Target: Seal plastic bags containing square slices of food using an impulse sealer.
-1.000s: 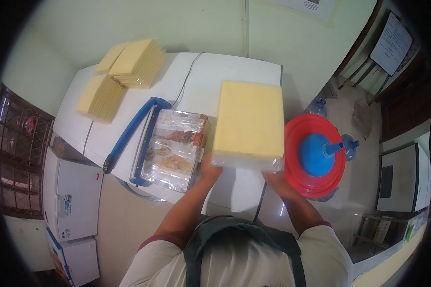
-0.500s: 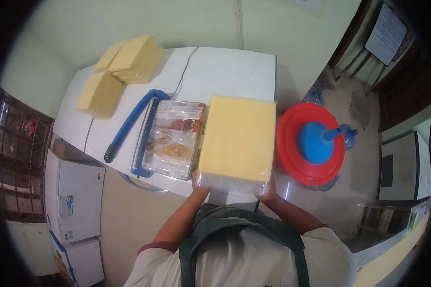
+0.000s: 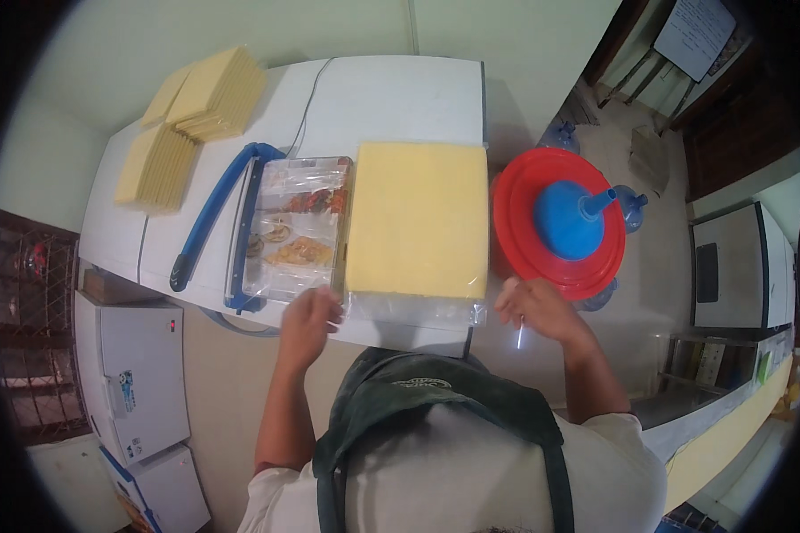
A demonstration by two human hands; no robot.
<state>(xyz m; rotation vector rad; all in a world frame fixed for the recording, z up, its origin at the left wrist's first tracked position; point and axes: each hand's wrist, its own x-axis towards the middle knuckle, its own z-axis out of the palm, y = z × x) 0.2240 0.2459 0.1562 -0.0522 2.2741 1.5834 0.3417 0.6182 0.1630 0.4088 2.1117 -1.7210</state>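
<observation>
A thick stack of pale yellow sheets in clear plastic (image 3: 418, 222) lies at the right end of the white table, loose film hanging at its near edge. My left hand (image 3: 309, 324) is raised by the stack's near left corner, empty, its fingers loosely bent. Off the near right corner is my right hand (image 3: 538, 309), also empty, fingers half curled and a little apart. Neither hand grips the stack. To its left sits a paper cutter with a blue arm (image 3: 206, 222), and a clear-taped picture-covered board (image 3: 298, 231) lies against the cutter's blue edge.
Several yellow packs (image 3: 156, 167) stand at the table's far left. Right of the white table (image 3: 400, 98) are a red round lid (image 3: 516, 204) with a blue funnel (image 3: 569, 222) on it, and water jugs (image 3: 631, 209). White chest freezers (image 3: 142, 373) stand at lower left.
Both hands have let go of the stack's near corners and drawn apart, left hand leftward, right hand rightward and up. The whole view has shifted slightly.
</observation>
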